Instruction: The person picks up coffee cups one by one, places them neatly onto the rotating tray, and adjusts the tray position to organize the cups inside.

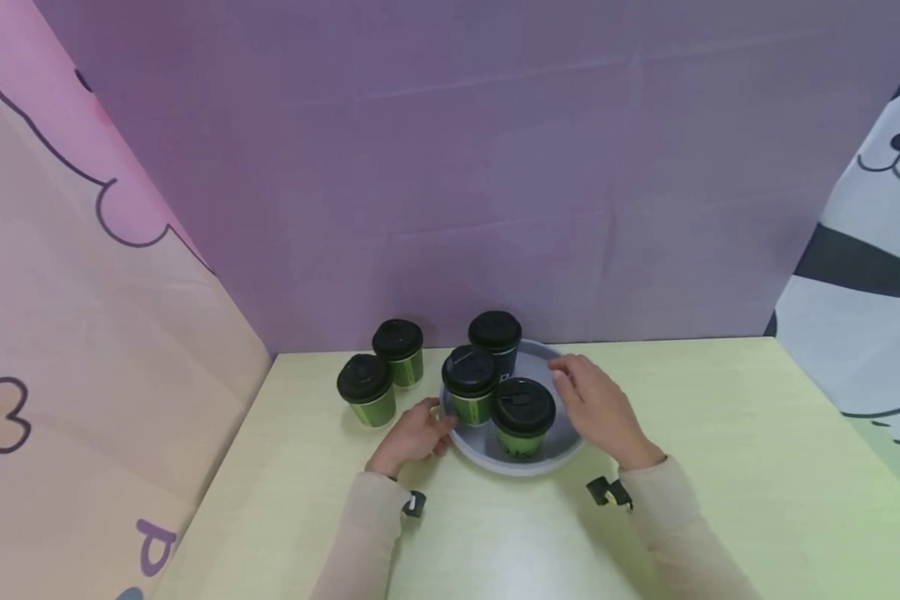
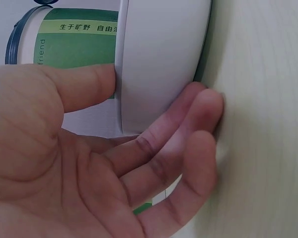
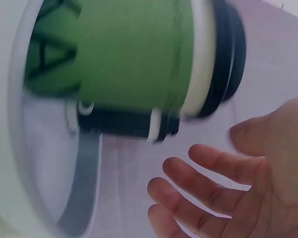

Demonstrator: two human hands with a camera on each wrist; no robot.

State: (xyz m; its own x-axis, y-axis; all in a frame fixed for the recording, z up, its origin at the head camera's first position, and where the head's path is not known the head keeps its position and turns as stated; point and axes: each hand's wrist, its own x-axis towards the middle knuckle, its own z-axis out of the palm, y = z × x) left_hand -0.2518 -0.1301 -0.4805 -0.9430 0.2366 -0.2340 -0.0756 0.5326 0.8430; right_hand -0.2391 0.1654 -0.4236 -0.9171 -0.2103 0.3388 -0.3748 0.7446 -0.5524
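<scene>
A round grey tray (image 1: 487, 461) holds three lidded paper cups: a green cup (image 1: 521, 421) in front, a green-and-yellow cup (image 1: 471, 387) at left and a dark blue cup (image 1: 497, 337) behind. My left hand (image 1: 417, 433) grips the tray's left rim. In the left wrist view its thumb lies against the inside of the tray wall (image 2: 161, 64), with the fingers curled round the outer underside. Over the tray's right side hovers my right hand (image 1: 596, 408). The right wrist view shows its fingers (image 3: 213, 191) spread, holding nothing, apart from the green cup.
Two more green cups with black lids, one nearer (image 1: 367, 392) and one farther back (image 1: 401, 354), stand on the pale table (image 1: 495, 542) left of the tray. Behind the table rises a purple cloth backdrop (image 1: 435, 167), with printed panels at both sides.
</scene>
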